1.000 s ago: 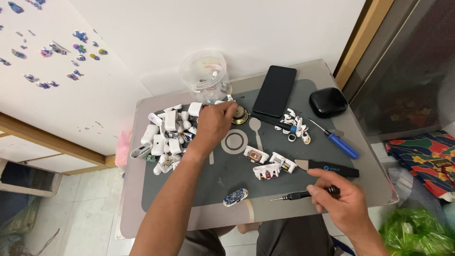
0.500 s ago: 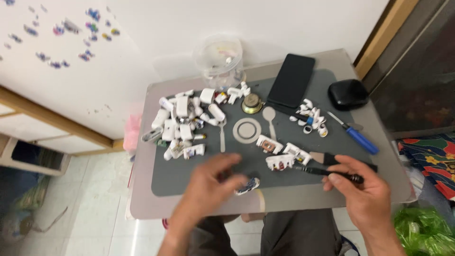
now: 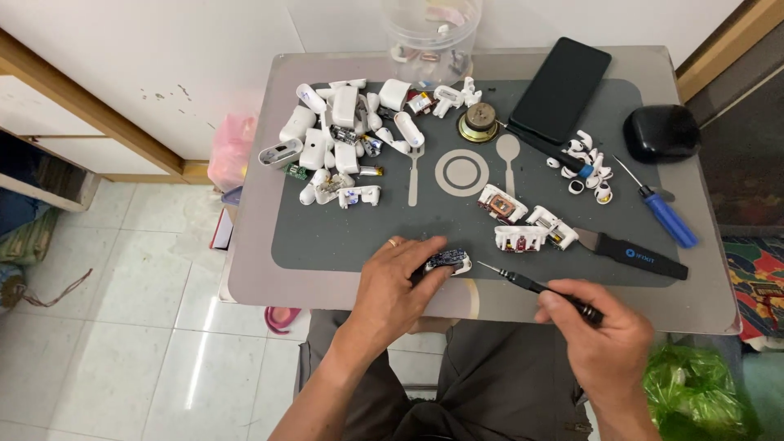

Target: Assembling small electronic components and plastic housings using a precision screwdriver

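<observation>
My left hand (image 3: 398, 282) rests on the near edge of the grey mat (image 3: 327, 237), its fingertips pinching a small white earbud-case part with a blue circuit board (image 3: 449, 260). A ring shows on one finger. My right hand (image 3: 600, 339) grips a thin black precision screwdriver (image 3: 531, 286); its fine tip points left at the part, a short gap away. Both hands are at the table's front edge, above my lap.
A heap of white case parts (image 3: 339, 143) lies at the mat's back left. Also here: a clear plastic tub (image 3: 431, 37), round brass speaker (image 3: 478, 124), black phone (image 3: 560, 88), black case (image 3: 661, 133), blue screwdriver (image 3: 665, 216), black pry tool (image 3: 633, 253), two opened cases (image 3: 527, 220).
My left hand left the heap at the back, came to the front edge and took the circuit-board part. My right hand has picked up the thin screwdriver and aimed it at the part.
</observation>
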